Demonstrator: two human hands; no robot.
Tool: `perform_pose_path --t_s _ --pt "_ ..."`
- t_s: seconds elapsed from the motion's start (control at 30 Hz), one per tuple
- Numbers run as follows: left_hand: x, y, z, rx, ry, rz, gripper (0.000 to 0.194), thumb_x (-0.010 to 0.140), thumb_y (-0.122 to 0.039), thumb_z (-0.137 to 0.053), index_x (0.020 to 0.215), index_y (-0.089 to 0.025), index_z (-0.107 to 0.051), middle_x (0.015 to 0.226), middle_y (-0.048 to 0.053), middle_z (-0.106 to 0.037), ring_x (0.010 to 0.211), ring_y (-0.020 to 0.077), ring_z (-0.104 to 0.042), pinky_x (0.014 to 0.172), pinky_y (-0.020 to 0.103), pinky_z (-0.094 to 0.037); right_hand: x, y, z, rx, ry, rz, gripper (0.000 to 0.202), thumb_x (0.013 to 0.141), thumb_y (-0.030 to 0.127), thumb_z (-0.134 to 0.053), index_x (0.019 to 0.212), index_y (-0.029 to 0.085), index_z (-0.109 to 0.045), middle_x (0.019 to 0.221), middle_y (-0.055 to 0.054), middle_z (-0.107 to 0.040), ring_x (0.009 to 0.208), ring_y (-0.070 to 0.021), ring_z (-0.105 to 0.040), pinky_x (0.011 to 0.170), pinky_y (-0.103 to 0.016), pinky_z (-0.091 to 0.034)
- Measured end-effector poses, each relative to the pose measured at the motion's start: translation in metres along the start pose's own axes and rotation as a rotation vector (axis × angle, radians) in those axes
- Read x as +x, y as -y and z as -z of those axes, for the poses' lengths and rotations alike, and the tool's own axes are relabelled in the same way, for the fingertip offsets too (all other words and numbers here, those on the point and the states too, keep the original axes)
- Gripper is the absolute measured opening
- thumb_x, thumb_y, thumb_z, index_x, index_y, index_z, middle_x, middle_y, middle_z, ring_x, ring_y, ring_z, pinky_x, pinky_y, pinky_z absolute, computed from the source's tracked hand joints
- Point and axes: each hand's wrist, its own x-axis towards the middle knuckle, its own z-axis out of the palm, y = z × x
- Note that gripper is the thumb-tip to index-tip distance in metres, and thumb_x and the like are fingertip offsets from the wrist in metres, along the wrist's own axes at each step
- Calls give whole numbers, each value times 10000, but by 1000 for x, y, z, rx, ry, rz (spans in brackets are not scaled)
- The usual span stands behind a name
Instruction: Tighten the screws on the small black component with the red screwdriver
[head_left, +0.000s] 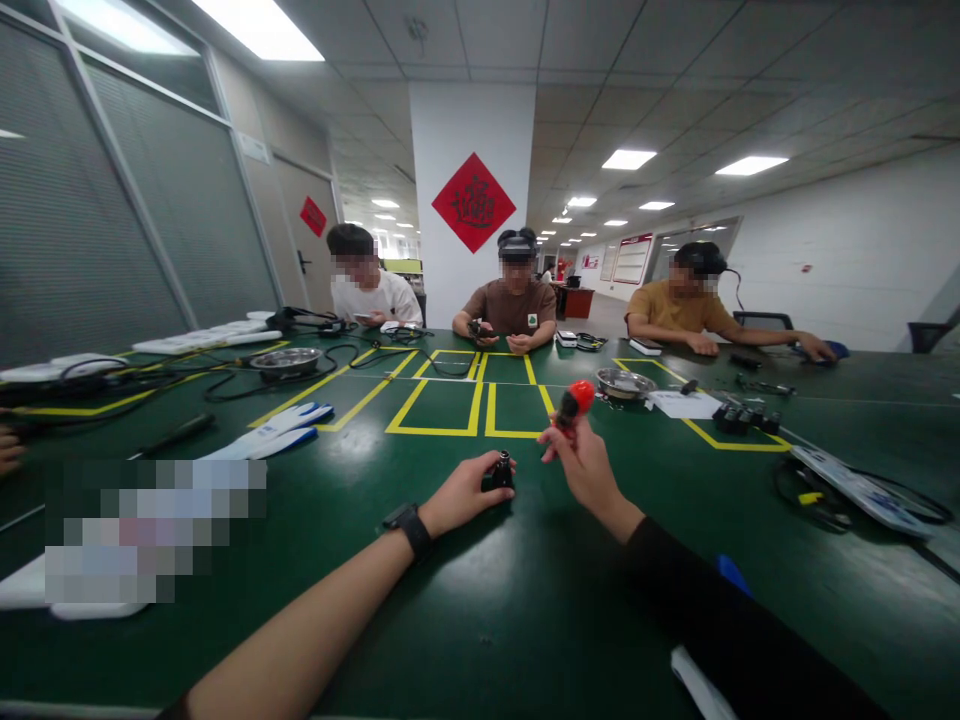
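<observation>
My left hand [466,492], with a dark watch on its wrist, is closed around a small black cylinder-like part [504,470] with a metallic top. It is held upright at or just above the green table. To its right, my raised right hand [589,468] grips a red-and-black handheld tool [576,402]. The tool's rounded red end points up and away from me; its exact kind cannot be made out. The tool and the black part are apart. Fingers hide the lower portion of each.
Yellow tape outlines [433,433] mark the green table [480,620]. A metal bowl [626,385], black blocks [742,418] and a power strip [862,490] lie right. Gloves [281,432], cables and another metal bowl [286,362] lie left. Several people sit around the table.
</observation>
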Motion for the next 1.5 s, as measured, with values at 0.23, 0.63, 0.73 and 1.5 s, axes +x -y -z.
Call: perform_pose_path --t_s 0.23,0.63,0.73,1.5 --pt "0 2 -1 30 2 5 324 759 -310 -624 1043 -166 -562 990 47 -629 903 176 -578 831 295 -439 -16 19 -15 403 -120 -26 222 920 398 -334 1026 208 -379 720 9 -615 468 -102 -568 489 -233 -464" --pt "1 1 -2 135 -14 29 262 753 -379 -606 861 -148 -543 818 7 -585 737 140 -526 676 238 -399 -25 20 -24 271 167 75 193 919 353 -360 1029 199 -397 797 -23 -633 592 -134 -631 638 -292 -498" --pt "1 1 -2 129 -18 14 258 753 -373 -607 863 -149 -543 813 4 -582 729 135 -520 672 236 -395 -26 20 -24 255 169 82 186 921 335 -359 1039 196 -398 798 -22 -632 601 -132 -635 669 -298 -498" --pt "1 -2 1 40 5 60 265 780 -351 -575 931 -141 -632 869 29 -645 788 165 -553 752 263 -426 -20 25 -27 554 69 -95 235 871 364 -469 1032 207 -401 771 -5 -629 541 -119 -619 496 -242 -508"
